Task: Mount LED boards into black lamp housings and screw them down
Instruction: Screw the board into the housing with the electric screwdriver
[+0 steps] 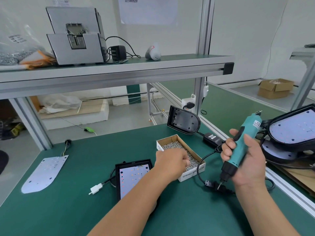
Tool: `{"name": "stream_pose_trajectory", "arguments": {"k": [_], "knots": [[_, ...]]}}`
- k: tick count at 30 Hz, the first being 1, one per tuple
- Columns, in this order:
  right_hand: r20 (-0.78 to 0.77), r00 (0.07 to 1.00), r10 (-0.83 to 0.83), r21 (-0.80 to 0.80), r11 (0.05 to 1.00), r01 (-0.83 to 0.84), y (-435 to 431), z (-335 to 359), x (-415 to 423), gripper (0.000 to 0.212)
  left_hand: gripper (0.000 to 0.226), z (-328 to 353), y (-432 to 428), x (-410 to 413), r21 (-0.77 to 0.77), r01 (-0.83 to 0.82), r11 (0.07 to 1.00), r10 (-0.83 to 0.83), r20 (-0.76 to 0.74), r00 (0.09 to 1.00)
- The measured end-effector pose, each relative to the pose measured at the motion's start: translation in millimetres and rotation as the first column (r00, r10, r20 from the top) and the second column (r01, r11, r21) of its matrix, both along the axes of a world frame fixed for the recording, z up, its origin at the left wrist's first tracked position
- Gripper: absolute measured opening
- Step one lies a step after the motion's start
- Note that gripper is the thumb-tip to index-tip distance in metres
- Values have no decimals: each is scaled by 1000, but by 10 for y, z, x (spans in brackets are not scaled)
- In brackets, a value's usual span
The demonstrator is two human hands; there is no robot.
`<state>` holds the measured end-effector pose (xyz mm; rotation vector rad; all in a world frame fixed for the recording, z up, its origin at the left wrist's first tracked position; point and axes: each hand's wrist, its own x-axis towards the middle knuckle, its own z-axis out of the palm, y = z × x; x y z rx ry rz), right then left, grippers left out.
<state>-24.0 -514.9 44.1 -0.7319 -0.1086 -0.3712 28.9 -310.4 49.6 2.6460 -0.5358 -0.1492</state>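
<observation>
Reaching into the screw box (193,173), is it, the left hand (172,160)?

Yep. Knuckles up, fingers curled down into the loose screws (172,145). Can't tell if it's pinched one, the tips are buried.

Right hand (247,160)?

Wrapped tight round the teal electric screwdriver (238,150). It's held in the air rt of the box, tilted, bit pointing down-left above a black plug (211,183) on the mat.

Where's the work itself?

Black housing (117,183) lies flat on the green mat (76,215), front centre, just left of the box, partly under the left forearm. LED board (132,179) sits inside it, white face up w/ coloured dots. Its cable ends in a white connector (96,188) off to the left.

Other parts?

A loose board (42,174) lies flat at far left, wires at its top edge. An empty housing (185,122) is propped on edge behind the box, inside facing the camera, w/ a power adapter (212,139) beside it. At the rt edge there's a stack of housings (289,133) w/ boards in; can't count them for sure.

Up top?

Shelf (119,68) w/ a grey machine (76,38) and a black wall adapter (117,52) next to it.
</observation>
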Motion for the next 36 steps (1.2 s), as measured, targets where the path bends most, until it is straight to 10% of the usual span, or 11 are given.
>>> {"name": "stream_pose_trajectory", "arguments": {"k": [8, 15, 24, 36], "knots": [[-25, 997, -77, -26, 997, 77, 60, -17, 5, 13, 17, 223, 292, -109, -405, -102, 908, 75, -83, 994], [-60, 998, -10, -19, 1000, 9, 135, -53, -2, 29, 16, 254, 802, -297, -733, -348, 584, -36, -452, 891], [24, 999, 28, 120, 992, -31, 758, 220, -12, 9, 18, 219, 1294, -492, -754, -643, 133, -321, -647, 692], [55, 993, 103, 192, 975, -111, 1523, 475, 293, 11, 12, 77, 1483, -630, -807, -485, 336, -189, -563, 805]]}}
